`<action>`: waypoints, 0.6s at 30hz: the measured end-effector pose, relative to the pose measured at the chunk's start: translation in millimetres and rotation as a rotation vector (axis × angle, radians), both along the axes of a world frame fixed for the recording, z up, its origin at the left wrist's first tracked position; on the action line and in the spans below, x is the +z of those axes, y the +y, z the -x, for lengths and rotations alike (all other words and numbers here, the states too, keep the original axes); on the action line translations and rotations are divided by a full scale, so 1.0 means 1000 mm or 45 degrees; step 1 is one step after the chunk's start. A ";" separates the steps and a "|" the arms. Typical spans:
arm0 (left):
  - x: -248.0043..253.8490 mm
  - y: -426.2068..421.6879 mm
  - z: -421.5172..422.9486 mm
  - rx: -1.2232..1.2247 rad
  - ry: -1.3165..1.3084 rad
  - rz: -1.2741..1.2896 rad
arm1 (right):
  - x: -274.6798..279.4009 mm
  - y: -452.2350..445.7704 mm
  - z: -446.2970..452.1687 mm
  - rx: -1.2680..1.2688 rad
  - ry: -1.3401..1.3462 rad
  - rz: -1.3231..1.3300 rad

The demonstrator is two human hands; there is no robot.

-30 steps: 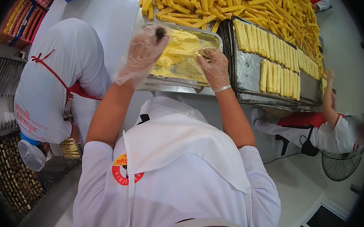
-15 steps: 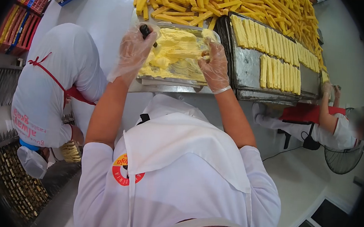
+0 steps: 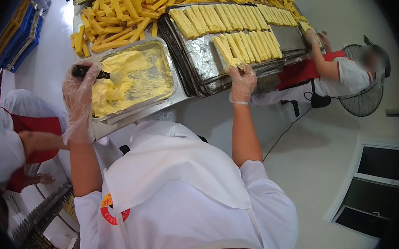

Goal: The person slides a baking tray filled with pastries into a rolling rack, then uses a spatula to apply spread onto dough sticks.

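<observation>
My left hand, in a clear plastic glove, is closed around the black handle of a spatula. Its blade end points into the yellow cream in a shallow rectangular metal pan. My right hand, also gloved, pinches the near end of a cream-coated yellow stick. That stick lies at the left end of the nearer row on a dark-edged baking tray. Other coated sticks lie side by side there, with another row behind them.
Uncoated yellow sticks are heaped behind the pan and tray. A co-worker stands at the right, hands at the trays' far end, near a fan. Another person is at the left, close to spiky metal racks. Blue crates stand beyond.
My right hand has moved from over the cream pan to the tray with a coated stick. My left hand keeps the spatula by the pan. The view has turned toward the right.
</observation>
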State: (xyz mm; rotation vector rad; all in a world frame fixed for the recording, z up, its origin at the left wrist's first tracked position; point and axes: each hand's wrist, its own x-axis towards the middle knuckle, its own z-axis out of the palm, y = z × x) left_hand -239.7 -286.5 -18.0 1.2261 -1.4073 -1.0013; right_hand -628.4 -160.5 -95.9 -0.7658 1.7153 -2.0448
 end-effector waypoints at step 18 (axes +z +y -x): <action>0.074 0.044 -0.052 -0.446 -0.590 0.285 | 0.056 -0.178 -0.069 0.330 1.045 -0.055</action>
